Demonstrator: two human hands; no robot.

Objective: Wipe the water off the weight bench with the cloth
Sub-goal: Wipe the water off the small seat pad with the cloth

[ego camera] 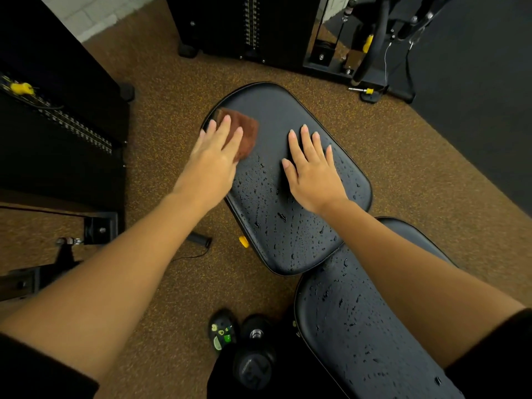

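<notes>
The black padded weight bench has a seat pad [276,110] ahead of me and a longer back pad [354,326] nearer me. Water drops cover the near half of the seat pad and the back pad; the far end of the seat pad looks dry. A brown cloth [244,131] lies flat on the far left part of the seat pad. My left hand [216,151] presses on the cloth with fingers spread. My right hand [311,168] rests flat on the right side of the seat pad, fingers apart, holding nothing.
A weight-stack machine [250,27] stands beyond the bench and another machine [57,116] at the left. A dumbbell [253,358] and my shoe [223,329] sit on the speckled brown floor [161,90] left of the back pad. A yellow knob [244,241] sticks out under the seat.
</notes>
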